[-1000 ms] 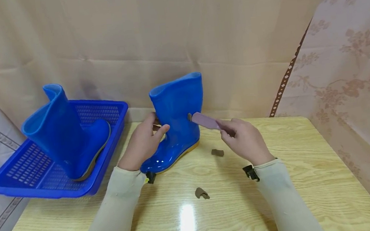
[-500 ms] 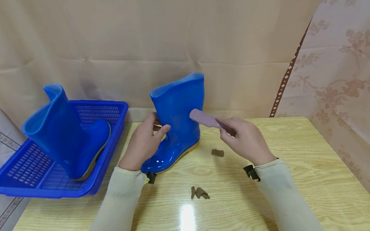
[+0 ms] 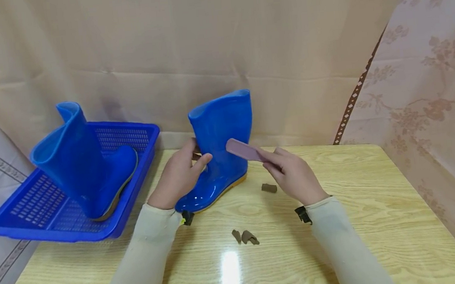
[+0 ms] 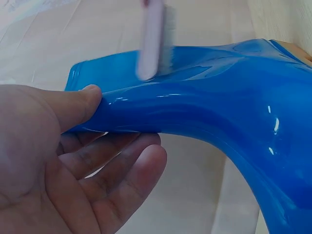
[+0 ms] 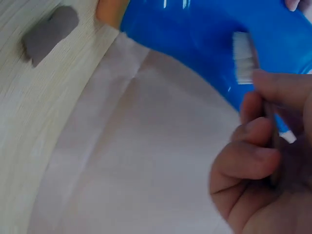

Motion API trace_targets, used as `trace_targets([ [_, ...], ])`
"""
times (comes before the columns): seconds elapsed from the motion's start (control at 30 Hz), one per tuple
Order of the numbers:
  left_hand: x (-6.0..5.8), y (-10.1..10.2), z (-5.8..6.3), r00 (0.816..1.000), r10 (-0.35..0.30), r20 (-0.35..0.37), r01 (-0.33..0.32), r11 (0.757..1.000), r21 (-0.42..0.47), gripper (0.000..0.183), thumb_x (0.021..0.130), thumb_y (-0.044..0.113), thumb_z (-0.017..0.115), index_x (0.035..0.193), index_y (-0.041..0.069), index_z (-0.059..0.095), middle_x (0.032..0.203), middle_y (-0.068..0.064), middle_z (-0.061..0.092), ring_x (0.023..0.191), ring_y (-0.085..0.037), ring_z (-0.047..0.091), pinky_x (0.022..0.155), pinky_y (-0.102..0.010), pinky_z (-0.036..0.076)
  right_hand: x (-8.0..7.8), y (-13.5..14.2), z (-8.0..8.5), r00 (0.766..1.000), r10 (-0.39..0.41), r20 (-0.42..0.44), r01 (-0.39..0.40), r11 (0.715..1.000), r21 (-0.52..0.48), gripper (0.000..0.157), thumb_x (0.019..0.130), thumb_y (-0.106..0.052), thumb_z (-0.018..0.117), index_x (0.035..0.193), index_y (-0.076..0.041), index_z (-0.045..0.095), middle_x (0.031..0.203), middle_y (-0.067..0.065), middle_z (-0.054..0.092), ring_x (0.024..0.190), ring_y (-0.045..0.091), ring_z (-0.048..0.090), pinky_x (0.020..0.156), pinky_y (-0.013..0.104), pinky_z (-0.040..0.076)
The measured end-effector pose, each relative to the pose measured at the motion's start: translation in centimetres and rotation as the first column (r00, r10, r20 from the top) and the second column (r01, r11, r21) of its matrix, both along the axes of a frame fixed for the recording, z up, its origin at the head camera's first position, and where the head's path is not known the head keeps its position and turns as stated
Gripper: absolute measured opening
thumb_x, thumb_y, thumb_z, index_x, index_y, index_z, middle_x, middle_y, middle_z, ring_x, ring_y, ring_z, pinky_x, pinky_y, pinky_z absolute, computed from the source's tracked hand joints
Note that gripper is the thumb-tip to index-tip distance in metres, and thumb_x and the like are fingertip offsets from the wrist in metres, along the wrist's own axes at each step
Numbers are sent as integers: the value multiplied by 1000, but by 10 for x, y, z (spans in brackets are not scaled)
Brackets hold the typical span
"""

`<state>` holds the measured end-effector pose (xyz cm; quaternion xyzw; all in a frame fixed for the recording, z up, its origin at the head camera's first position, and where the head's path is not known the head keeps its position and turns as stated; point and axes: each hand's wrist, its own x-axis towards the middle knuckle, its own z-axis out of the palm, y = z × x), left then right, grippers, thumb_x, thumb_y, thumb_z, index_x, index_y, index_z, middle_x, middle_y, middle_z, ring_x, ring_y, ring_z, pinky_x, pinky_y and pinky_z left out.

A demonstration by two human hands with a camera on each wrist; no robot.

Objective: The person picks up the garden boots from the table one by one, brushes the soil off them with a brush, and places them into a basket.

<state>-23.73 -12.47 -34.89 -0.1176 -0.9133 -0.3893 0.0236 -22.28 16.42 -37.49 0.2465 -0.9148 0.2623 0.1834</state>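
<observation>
A blue rain boot (image 3: 222, 129) with a yellowish sole stands upright on the wooden table, toe pointing left and toward me. My left hand (image 3: 177, 176) steadies the front of its shaft; in the left wrist view the thumb (image 4: 80, 105) lies on one side and the fingers on the other. A mauve brush (image 3: 245, 150) is gripped by its handle in my right hand (image 3: 298, 176). Its pale bristles (image 5: 243, 57) face the side of the shaft, overlapping it in the right wrist view. The brush is blurred in the left wrist view.
A second blue boot (image 3: 78, 174) stands in a blue plastic basket (image 3: 127, 124) at the left. Two curled brown scraps (image 3: 250, 237) lie near the front of the table, and another brown piece (image 3: 269, 187) rests right of the boot. A beige curtain (image 3: 285, 63) hangs behind.
The brown bit on the boot's shaft by the brush is gone, and a second scrap now lies at the table's front. The brush has shifted left across the shaft. The left hand keeps its hold.
</observation>
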Motion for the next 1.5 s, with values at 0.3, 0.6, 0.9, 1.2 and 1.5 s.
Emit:
trace_targets([
  [0.3, -1, 0, -2, 1000, 20, 8, -20, 1000, 8, 53, 107, 38, 55, 150, 12, 42, 134, -13, 64, 121, -35, 63, 99, -58, 54, -1, 4, 4, 994, -93, 54, 93, 996, 10, 21, 97, -15, 67, 116, -9, 73, 74, -1, 56, 57, 13, 44, 50, 29, 34],
  [0.6, 0, 0, -1, 1000, -16, -11, 16, 1000, 6, 55, 106, 38, 58, 151, 11, 41, 135, -13, 63, 121, -34, 64, 98, -57, 54, 2, 1, 10, 995, -100, 17, 101, 993, -58, 15, 95, -14, 63, 109, -10, 69, 71, -2, 52, 55, 13, 42, 48, 29, 31],
  [0.9, 0, 1, 1, 999, -35, -21, 35, 999, 22, 53, 105, 37, 62, 149, 13, 44, 133, -11, 64, 118, -30, 66, 97, -56, 56, 4, -1, 8, 996, -66, 64, 72, 992, -99, 8, 98, -15, 65, 105, -10, 64, 69, -1, 52, 52, 12, 44, 45, 27, 33],
  [1.2, -2, 1, -1, 999, -28, -23, 29, 999, 35, 58, 101, 35, 68, 149, 13, 44, 128, -10, 65, 115, -31, 67, 96, -55, 56, 5, 2, 9, 993, -83, 83, 92, 989, -116, 19, 108, -23, 57, 101, -7, 50, 66, 2, 45, 51, 15, 41, 47, 30, 33],
  [1.5, 1, 5, -2, 996, 82, 23, -83, 996, 31, 52, 97, 41, 72, 136, 10, 55, 122, -11, 68, 105, -29, 68, 92, -52, 57, 3, 5, 9, 989, -84, 124, 95, 992, -85, 23, 109, -29, 55, 97, -9, 51, 68, 2, 46, 52, 15, 41, 48, 30, 34],
])
